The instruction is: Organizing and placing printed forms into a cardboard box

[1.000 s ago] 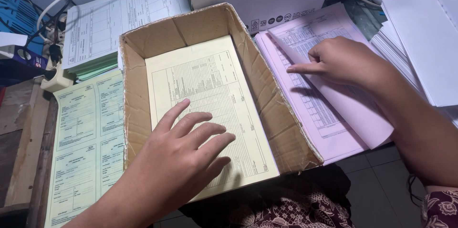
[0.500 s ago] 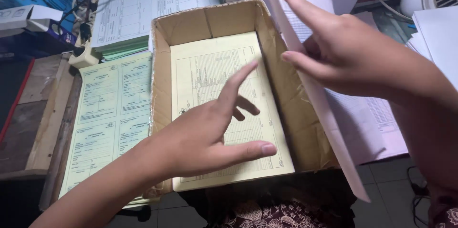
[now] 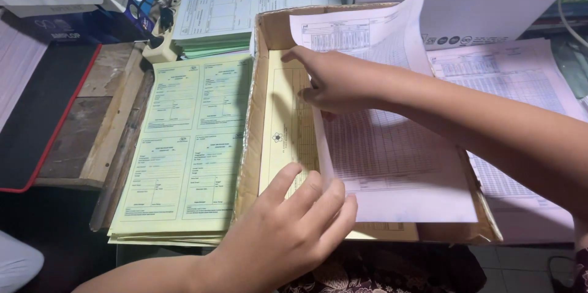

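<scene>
Pink form sheet (image 3: 392,158), thin and floppy, lies over the yellow forms (image 3: 288,127) inside the cardboard box (image 3: 248,146); right hand (image 3: 334,81) presses it flat, left hand (image 3: 288,232) rests open-fingered at the near edge. Best gripped by an edge.

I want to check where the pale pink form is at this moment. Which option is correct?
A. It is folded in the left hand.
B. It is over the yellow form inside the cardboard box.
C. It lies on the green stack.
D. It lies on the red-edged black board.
B: the right hand presses the pale pink form over the yellow form inside the cardboard box, while the left hand rests at the box's near edge.
</scene>
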